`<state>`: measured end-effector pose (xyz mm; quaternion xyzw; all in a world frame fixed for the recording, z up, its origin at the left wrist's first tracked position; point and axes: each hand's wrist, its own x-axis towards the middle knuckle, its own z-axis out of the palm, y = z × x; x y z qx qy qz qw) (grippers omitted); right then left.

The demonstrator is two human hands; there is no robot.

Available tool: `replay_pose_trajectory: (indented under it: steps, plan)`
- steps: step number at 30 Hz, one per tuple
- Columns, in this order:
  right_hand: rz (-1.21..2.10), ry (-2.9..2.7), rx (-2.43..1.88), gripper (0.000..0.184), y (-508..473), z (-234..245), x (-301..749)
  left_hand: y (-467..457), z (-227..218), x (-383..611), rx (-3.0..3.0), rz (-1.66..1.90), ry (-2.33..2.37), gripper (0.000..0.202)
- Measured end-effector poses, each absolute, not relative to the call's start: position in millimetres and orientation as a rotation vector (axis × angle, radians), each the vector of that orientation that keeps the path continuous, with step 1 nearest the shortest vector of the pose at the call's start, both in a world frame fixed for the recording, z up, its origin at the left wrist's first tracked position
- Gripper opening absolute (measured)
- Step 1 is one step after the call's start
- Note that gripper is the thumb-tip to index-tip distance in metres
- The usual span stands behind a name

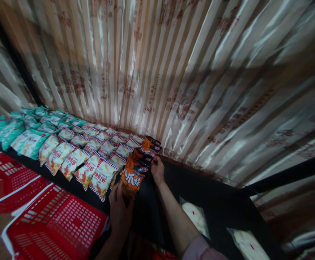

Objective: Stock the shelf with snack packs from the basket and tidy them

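Observation:
An orange and black snack bag [132,177] with big white lettering leans at the right end of the rows of bags. My left hand [120,207] is closed about its lower edge, fingers at the left corner and thumb near the bottom. With its fingers pinched, my right hand [157,169] grips the dark upper right edge of an orange bag; whether it is the front bag or the one just behind, I cannot tell. Further back, more orange and black bags [149,145] stand in line against the curtain side.
Several rows of white snack bags [100,177] with striped edges stand left of the orange ones, then teal bags [31,142]. Red baskets [62,220] sit below the black table [214,187]. Two clear-wrapped pale flat packs [195,216] lie at right. A striped curtain [157,72] hangs behind.

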<state>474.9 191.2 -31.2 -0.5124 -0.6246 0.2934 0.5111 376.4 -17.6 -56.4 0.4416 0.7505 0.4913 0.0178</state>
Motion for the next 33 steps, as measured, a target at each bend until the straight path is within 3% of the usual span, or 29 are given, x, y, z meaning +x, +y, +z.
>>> replay_pose_trajectory:
  steps: [7, 21, 33]
  plan:
    - [0.808, -1.306, -1.317, 0.037, 165.0, -27.0, 473.4, -17.6, -51.3, 378.5, 1.321, 1.516, 2.308, 0.054]
    - [1.017, -1.378, -1.265, 0.018, 120.3, -20.6, 459.8, -17.6, -51.0, 376.8, 1.324, 1.543, 2.281, 0.054]
    - [0.917, -1.414, -1.234, 0.021, 134.3, -10.1, 461.3, -4.4, -45.6, 382.3, 1.348, 1.433, 2.302, 0.055]
